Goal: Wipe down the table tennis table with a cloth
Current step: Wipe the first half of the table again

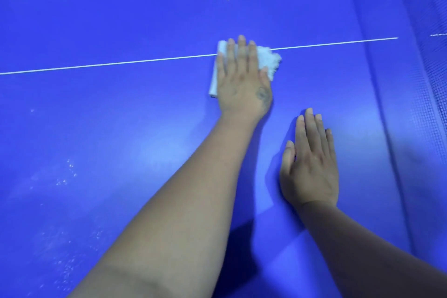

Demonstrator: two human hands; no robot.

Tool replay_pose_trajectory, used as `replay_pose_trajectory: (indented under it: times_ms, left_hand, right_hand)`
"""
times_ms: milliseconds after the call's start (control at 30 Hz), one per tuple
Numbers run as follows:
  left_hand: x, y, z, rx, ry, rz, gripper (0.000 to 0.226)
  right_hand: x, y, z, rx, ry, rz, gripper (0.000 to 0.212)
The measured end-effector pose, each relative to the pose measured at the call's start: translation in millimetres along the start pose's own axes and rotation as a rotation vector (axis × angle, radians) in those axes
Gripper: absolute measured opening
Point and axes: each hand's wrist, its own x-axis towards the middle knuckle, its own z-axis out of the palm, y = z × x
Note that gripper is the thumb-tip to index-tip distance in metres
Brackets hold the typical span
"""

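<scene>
Mostly hidden: white cloth (268,60) under flat-fingered left hand (242,80) on blue bench (121,116). Right hand (310,167) flat, fingers straight, holds nothing. Net (433,75) blurred at the right edge.

Glossy smooth blue table (121,128), fluffy white terry cloth (271,60), fine blue mesh net (430,80).

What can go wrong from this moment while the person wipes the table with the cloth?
1. The left hand presses the white cloth with flat fingers only, so the cloth may slip out or bunch up.
2. White specks lie at the near left and far top of the table, away from the cloth; those areas may be missed.
3. The right hand rests flat on the table and may leave prints.
</scene>
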Motion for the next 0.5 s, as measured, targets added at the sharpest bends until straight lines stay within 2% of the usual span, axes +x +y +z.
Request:
replay_pose_trajectory:
  times_ms: [100, 233, 367, 433, 500]
  left_hand:
    - [-37.7, 6.8, 3.7, -0.001, 0.022, 0.164, 0.065]
    - [-119.8, -17.5, -13.6, -0.014, -0.023, 0.209, 0.062]
    - [-168.4, -82.3, -35.3, 0.001, -0.014, 0.052, 0.062]
    - [-164.5, -115.1, -42.8, 0.037, 0.000, -0.052, 0.063]
    - [-143.7, -139.2, -44.4, 0.066, 0.022, -0.165, 0.064]
  right_hand:
    - [1.1, 2.5, -0.3, -0.004, 0.012, -0.020, 0.063]
    - [0.0, 2.5, 1.5, -0.003, 0.028, -0.027, 0.061]
    - [2.5, -11.8, 1.5, 0.041, 0.098, 0.001, 0.058]
    - [10.6, -45.3, 2.8, 0.107, 0.031, -0.019, 0.063]
    - [11.0, -80.2, 7.4, 0.072, -0.052, -0.052, 0.075]
